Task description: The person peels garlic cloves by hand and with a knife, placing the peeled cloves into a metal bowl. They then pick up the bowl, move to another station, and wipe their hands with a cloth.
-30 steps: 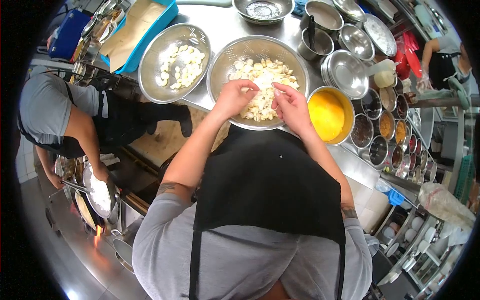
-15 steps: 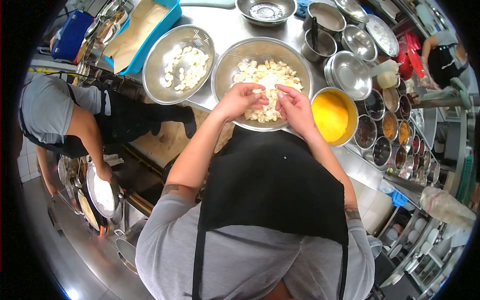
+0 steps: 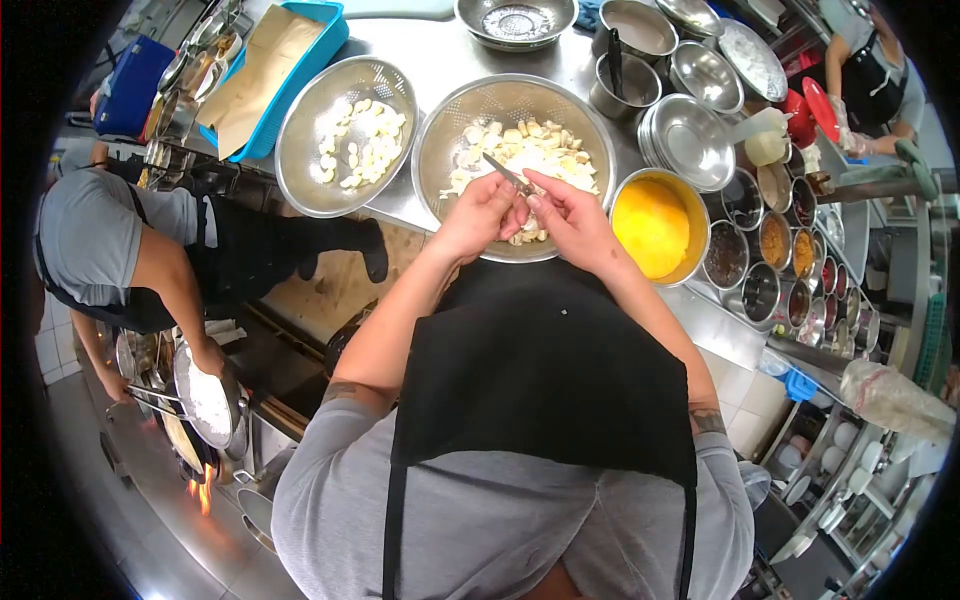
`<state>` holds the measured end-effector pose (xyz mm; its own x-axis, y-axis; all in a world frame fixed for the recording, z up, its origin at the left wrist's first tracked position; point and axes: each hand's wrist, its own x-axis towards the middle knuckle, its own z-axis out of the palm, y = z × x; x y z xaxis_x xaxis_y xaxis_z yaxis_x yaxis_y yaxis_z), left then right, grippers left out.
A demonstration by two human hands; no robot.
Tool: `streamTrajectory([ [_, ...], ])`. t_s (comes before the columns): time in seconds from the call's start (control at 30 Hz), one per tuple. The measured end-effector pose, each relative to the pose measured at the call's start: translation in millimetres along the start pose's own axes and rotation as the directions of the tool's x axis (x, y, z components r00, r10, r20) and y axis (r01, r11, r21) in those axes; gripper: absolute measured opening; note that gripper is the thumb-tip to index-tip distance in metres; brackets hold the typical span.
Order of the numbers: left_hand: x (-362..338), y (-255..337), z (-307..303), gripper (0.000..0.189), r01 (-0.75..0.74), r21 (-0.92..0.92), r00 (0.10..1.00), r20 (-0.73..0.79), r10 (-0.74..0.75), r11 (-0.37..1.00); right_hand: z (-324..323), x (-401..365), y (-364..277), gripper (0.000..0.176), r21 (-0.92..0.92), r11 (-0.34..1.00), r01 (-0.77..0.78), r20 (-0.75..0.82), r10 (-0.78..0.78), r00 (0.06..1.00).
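Note:
My left hand point(image 3: 482, 216) and my right hand point(image 3: 580, 226) meet over the near side of a perforated metal bowl point(image 3: 432, 130). Pale peeled cloves, apparently garlic point(image 3: 545, 145), and whitish skins fill its bottom. A small knife point(image 3: 508, 174) slants up and left from my right hand's fingertips, its blade over the bowl. My left fingers are pinched together beside it; what they hold is hidden. To the left, a second perforated bowl point(image 3: 292, 135) holds scattered pale cloves point(image 3: 372, 150).
A pot of yellow liquid point(image 3: 655, 228) stands right of the bowl. Stacked metal dishes point(image 3: 690, 145), metal containers and ingredient pots point(image 3: 775, 245) extend rightward. A blue tray point(image 3: 262, 135) is at upper left. One co-worker point(image 3: 110, 230) works near a flame; another person point(image 3: 880, 80) is at upper right.
The knife blade now shows between my hands, which have come closer together. Bowls and counter sit slightly further left in view. A larger flame shows beside the left co-worker's pans.

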<state>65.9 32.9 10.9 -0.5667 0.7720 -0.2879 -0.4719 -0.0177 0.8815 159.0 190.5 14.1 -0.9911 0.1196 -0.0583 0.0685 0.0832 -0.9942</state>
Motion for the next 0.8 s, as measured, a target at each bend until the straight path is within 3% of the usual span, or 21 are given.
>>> streamTrajectory([
  [0.07, -0.7, -1.0, 0.9, 0.024, -0.014, 0.022, 1.000, 0.004, 0.014, 1.000, 0.3, -1.0, -2.7, 0.036, -0.026, 0.999, 0.036, -0.006, -0.037, 0.999],
  [0.17, -1.7, 0.2, 3.2, 0.023, -0.032, 0.028, 0.999, 0.000, 0.032, 0.999, 0.6, -3.4, -9.9, 0.032, -0.212, 0.973, 0.086, -0.035, -0.095, 0.995],
  [0.27, -2.3, 1.3, 5.6, 0.023, 0.001, -0.073, 1.000, 0.007, 0.000, 0.997, 3.0, -0.9, 0.9, 0.026, -0.154, 0.975, 0.162, -0.074, -0.175, 0.982],
  [0.37, -4.4, 7.7, 7.7, 0.022, -0.002, -0.025, 0.999, 0.039, 0.003, 1.000, 4.4, 0.4, 3.5, 0.023, -0.009, 0.985, 0.172, -0.063, -0.172, 0.983],
  [0.57, -6.4, 7.9, 8.8, 0.021, -0.036, 0.124, 0.999, 0.014, 0.034, 0.992, 10.6, -0.1, -3.7, 0.014, 0.114, 0.978, 0.177, -0.091, -0.167, 0.982],
  [0.8, -2.8, 15.4, 17.8, 0.021, -0.129, 0.230, 0.991, 0.006, 0.132, 0.964, 13.8, 0.4, -3.7, 0.010, 0.150, 0.965, 0.217, -0.192, -0.187, 0.963],
])
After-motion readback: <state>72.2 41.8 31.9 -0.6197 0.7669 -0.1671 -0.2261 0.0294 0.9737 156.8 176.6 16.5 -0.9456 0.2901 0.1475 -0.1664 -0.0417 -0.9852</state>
